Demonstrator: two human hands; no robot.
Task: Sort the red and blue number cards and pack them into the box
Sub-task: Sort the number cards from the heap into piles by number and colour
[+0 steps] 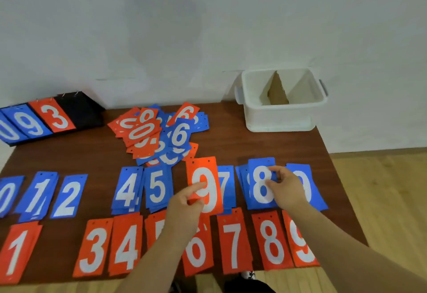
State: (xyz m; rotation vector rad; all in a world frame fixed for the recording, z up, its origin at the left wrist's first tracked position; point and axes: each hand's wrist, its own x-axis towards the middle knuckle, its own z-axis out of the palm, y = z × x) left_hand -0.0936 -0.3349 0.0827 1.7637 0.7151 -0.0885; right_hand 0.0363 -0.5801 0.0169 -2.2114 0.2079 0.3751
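Observation:
My left hand (186,202) pinches a red 9 card (205,177) by its lower left edge, held above the blue row. My right hand (285,185) holds a blue 8 card (260,178) over the blue 8 pile. Blue cards lie in a row across the middle of the table, among them a blue 4 (127,190) and a blue 5 (158,187). A row of red cards, such as a red 3 (93,250) and a red 7 (234,243), runs along the near edge. A mixed pile of red and blue cards (159,134) sits behind them. The white box (280,117) stands at the far right.
A cardboard divider (277,91) splits the white box into two parts. A black flip scoreboard (46,117) showing 0, 9 and 3 lies at the far left. The brown table (265,145) ends at the wall; wooden floor (381,188) lies to the right.

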